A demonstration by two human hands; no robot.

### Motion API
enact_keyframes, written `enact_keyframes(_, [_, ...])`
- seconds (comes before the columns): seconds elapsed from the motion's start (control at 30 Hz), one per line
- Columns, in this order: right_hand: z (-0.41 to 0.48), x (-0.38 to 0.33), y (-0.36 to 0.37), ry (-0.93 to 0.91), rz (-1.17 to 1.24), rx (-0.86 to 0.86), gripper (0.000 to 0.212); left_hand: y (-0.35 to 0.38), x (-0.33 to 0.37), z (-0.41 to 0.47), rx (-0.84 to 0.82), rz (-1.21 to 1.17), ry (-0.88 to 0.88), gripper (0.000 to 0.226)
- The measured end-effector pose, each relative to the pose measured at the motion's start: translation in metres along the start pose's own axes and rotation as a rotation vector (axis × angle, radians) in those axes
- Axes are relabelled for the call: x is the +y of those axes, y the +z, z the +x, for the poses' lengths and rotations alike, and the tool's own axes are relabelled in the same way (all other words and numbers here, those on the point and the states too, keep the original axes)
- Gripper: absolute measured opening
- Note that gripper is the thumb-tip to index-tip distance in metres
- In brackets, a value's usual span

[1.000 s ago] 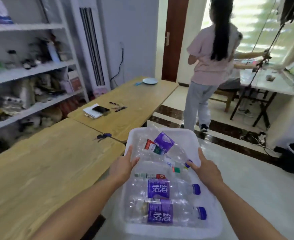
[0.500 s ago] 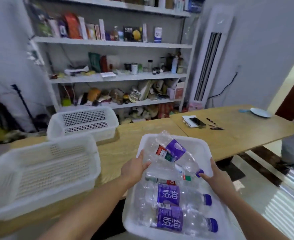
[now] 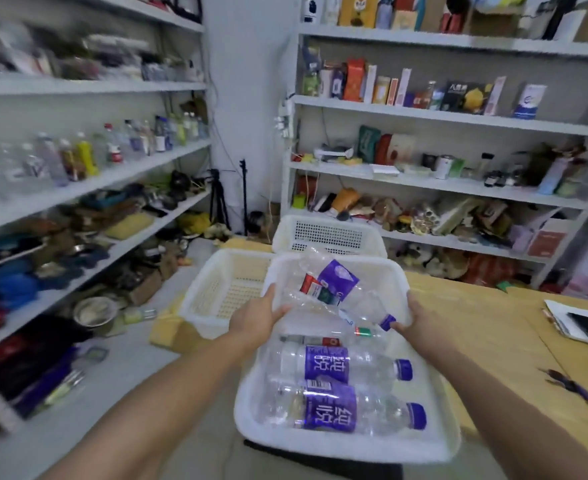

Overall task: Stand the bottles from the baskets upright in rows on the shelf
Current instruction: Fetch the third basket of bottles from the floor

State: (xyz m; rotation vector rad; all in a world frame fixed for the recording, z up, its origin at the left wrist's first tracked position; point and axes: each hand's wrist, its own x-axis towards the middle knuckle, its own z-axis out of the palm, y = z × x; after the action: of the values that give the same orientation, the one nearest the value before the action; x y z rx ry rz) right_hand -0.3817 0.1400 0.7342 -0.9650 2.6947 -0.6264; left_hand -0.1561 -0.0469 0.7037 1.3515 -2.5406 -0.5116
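I carry a white plastic basket (image 3: 348, 445) in front of me, gripped by its two long sides. My left hand (image 3: 256, 318) grips the left rim and my right hand (image 3: 420, 322) grips the right rim. Inside lie several clear plastic bottles on their sides; two with purple labels and purple caps (image 3: 334, 365) (image 3: 341, 408) lie nearest me, and a crumpled one with a purple label (image 3: 334, 280) lies at the far end. On the left, a white shelf (image 3: 119, 176) holds a row of upright bottles (image 3: 84, 157).
Two empty white baskets (image 3: 223, 289) (image 3: 327, 233) stand on the wooden table (image 3: 486, 327) ahead. A notebook with a phone (image 3: 576, 323) and keys (image 3: 568, 384) lie on the table at right. Cluttered shelving (image 3: 441, 181) fills the back wall; a tripod (image 3: 218, 199) stands in the corner.
My view has swung left, from the table and far shelving to the left shelf holding bottles. Both hands keep their grip on the basket.
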Motion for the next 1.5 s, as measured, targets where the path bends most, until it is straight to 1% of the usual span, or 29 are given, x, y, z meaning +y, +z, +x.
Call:
enact_keyframes(0.13, [0.022, -0.074, 0.023, -0.149, -0.073, -0.042, 0.082, -0.037, -0.065, 0.012, 0.062, 0.012, -0.099, 0.068])
enact_keyframes(0.3, [0.051, -0.185, 0.059, -0.240, -0.053, -0.067, 0.083, -0.083, -0.154, 0.041, 0.136, 0.032, -0.185, 0.071])
enact_keyframes(0.43, [0.071, -0.273, 0.109, -0.290, -0.009, -0.070, 0.081, -0.114, -0.237, 0.073, 0.186, 0.057, -0.236, 0.072])
enact_keyframes(0.57, [0.089, -0.351, 0.168, -0.362, -0.011, -0.121, 0.072, -0.138, -0.325, 0.103, 0.155, 0.114, -0.316, 0.071])
enact_keyframes(0.67, [0.103, -0.404, 0.210, -0.372, -0.023, -0.167, 0.073, -0.159, -0.383, 0.125, 0.130, 0.173, -0.356, 0.071])
enact_keyframes(0.87, [0.146, -0.504, 0.284, -0.396, -0.024, -0.211, 0.072, -0.181, -0.479, 0.178, 0.121, 0.142, -0.379, 0.068])
enact_keyframes(1.07, [0.224, -0.569, 0.359, -0.380, -0.072, -0.240, 0.074, -0.175, -0.554, 0.273, 0.068, 0.120, -0.390, 0.068])
enact_keyframes(1.17, [0.253, -0.589, 0.379, -0.327, -0.081, -0.232, 0.074, -0.173, -0.577, 0.320, 0.044, 0.141, -0.361, 0.070])
enact_keyframes(1.3, [0.278, -0.595, 0.390, -0.202, -0.031, -0.210, 0.072, -0.173, -0.590, 0.379, -0.043, 0.138, -0.256, 0.068])
enact_keyframes(1.43, [0.308, -0.594, 0.391, -0.067, -0.026, -0.172, 0.069, -0.166, -0.588, 0.450, -0.109, 0.148, -0.168, 0.067])
enact_keyframes(1.5, [0.324, -0.591, 0.391, 0.014, -0.032, -0.140, 0.069, -0.158, -0.582, 0.489, -0.148, 0.150, -0.095, 0.067])
